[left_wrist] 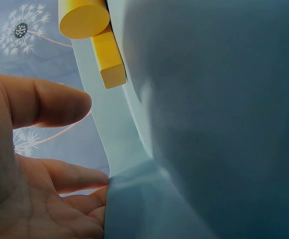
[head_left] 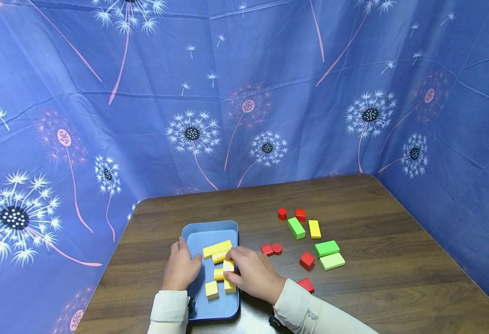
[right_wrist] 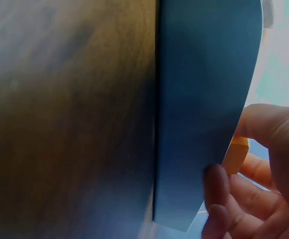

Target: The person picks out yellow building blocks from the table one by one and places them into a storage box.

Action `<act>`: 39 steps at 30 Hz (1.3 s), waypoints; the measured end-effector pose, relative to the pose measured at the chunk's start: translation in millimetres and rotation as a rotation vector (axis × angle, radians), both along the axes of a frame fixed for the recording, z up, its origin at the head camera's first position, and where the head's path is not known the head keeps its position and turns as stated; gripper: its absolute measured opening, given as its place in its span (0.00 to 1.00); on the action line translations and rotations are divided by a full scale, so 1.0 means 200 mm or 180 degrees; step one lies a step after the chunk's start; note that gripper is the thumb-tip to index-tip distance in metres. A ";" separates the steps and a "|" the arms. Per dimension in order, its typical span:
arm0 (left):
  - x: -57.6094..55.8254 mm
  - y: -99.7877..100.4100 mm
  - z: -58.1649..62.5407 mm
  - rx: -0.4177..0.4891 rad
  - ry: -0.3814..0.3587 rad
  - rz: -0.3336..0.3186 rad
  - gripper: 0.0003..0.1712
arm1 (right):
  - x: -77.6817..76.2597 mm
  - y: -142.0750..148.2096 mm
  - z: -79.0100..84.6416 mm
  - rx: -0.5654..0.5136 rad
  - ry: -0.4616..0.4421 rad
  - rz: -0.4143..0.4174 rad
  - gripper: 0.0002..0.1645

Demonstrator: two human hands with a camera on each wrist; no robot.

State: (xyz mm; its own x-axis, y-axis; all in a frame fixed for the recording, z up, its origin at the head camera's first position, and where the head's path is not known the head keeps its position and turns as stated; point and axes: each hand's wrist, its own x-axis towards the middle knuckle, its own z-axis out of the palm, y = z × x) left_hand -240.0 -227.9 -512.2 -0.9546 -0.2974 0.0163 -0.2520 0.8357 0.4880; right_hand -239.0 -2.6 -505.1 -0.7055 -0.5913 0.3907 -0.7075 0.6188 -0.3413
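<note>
A blue tray [head_left: 198, 234] stands on the table with several yellow blocks in it. My left hand [head_left: 182, 268] rests at the tray's left rim, its fingertips touching the rim and its thumb reaching over the inside. My right hand [head_left: 256, 274] comes over the right rim and pinches a yellow block [head_left: 228, 266] between thumb and fingers. Around that block lie a long yellow bar [head_left: 216, 249], a yellow cylinder [head_left: 218, 274] and, lower left, a yellow cube [head_left: 212, 290]. The right wrist view shows the held block [right_wrist: 236, 156] partly hidden behind the tray wall.
Right of the tray, loose blocks lie on the brown wooden table [head_left: 374, 222]: several red ones, such as a red cube [head_left: 306, 260], green ones like this green block [head_left: 326, 248], and one yellow block [head_left: 314, 229]. A blue dandelion-print cloth [head_left: 311, 139] hangs behind the table.
</note>
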 end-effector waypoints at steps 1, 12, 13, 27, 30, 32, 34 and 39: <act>0.00 0.00 0.00 0.0006 -0.0001 -0.0002 0.47 | 0.00 0.00 0.00 0.0017 -0.0027 0.0004 0.21; 0.00 0.00 0.00 -0.0008 0.0002 0.0007 0.47 | -0.03 -0.01 -0.02 0.0116 0.0076 -0.0016 0.21; 0.00 0.00 0.00 -0.0004 -0.0001 0.0011 0.47 | -0.03 -0.01 -0.02 0.0137 0.0084 -0.0024 0.21; 0.02 0.01 0.01 0.0035 -0.0004 0.0008 0.47 | -0.02 -0.03 -0.03 0.0418 0.0235 -0.0124 0.22; 0.01 0.01 0.01 0.0025 -0.0005 0.0008 0.47 | -0.02 -0.03 -0.03 0.0398 0.0256 -0.0131 0.21; 0.01 0.01 0.01 0.0024 -0.0008 0.0008 0.47 | -0.02 -0.03 -0.03 0.0400 0.0266 -0.0140 0.21; 0.02 0.01 0.01 0.0020 -0.0012 0.0009 0.47 | -0.02 -0.03 -0.03 0.0421 0.0261 -0.0148 0.21; 0.02 0.01 0.01 0.0017 -0.0021 0.0013 0.47 | -0.01 -0.03 -0.03 0.0489 0.0243 -0.0157 0.22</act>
